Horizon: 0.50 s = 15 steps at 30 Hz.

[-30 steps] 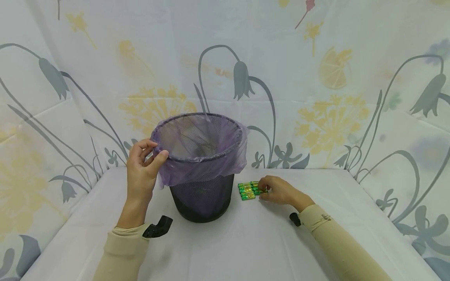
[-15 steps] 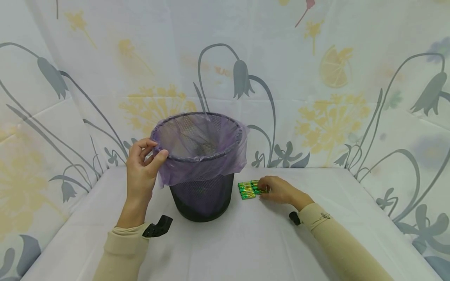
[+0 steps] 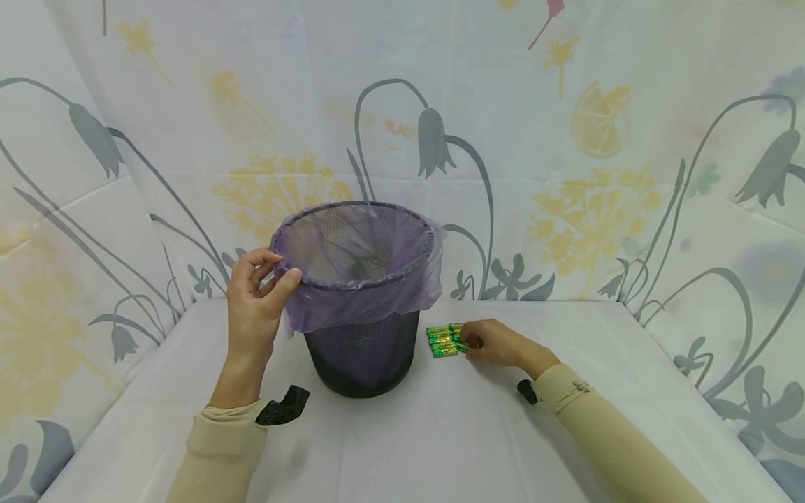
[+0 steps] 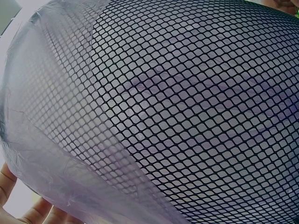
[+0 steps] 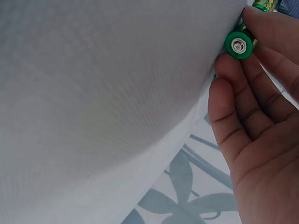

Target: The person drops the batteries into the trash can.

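A black mesh wastebasket (image 3: pixel 361 356) stands upright, lined with a thin purple bin bag (image 3: pixel 371 307) folded out over its rim. My left hand (image 3: pixel 254 300) pinches the bagged rim at its left side, thumb outside at the front. In the left wrist view, mesh and bag fill most of the picture, with fingers (image 4: pixel 39 212) at the lower left. Right of the wastebasket, several green and gold batteries (image 3: pixel 443 342) lie side by side in rows. My right hand (image 3: pixel 499 344) is at their right end. Its thumb and fingertips pinch one battery (image 5: pixel 239 45), whose end faces the right wrist camera.
A white cloth (image 3: pixel 402 447) covers the tabletop. Behind it hangs a pale curtain (image 3: pixel 503 230) printed with grey flowers and yellow blossoms. Each wrist carries a black camera mount, the left one (image 3: pixel 283 406) near the wastebasket's base.
The right hand has shifted slightly at the batteries, its fingers curling a little more. The left hand and wastebasket stay where they were.
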Each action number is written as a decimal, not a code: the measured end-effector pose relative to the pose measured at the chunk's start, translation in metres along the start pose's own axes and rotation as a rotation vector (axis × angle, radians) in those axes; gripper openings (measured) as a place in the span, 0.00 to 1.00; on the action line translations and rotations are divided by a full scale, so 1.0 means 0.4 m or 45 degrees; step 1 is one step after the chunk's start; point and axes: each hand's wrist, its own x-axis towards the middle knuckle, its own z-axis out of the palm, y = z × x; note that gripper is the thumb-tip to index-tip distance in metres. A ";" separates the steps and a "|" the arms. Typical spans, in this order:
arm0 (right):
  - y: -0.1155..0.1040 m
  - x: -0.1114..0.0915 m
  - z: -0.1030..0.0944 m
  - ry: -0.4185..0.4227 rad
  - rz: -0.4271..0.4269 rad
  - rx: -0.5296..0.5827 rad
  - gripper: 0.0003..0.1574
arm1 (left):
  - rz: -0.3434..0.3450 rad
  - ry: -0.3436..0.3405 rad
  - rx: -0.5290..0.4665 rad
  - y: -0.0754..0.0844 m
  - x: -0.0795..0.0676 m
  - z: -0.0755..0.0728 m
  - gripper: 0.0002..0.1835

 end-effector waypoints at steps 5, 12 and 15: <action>-0.008 -0.002 -0.002 -0.024 0.038 0.007 0.15 | 0.003 0.003 0.000 0.000 0.002 0.003 0.13; -0.005 -0.001 0.003 -0.016 0.022 0.035 0.17 | -0.003 -0.006 0.001 0.003 0.000 0.004 0.13; -0.001 0.003 0.008 -0.008 0.005 0.032 0.16 | -0.005 -0.006 0.016 0.005 -0.003 0.003 0.13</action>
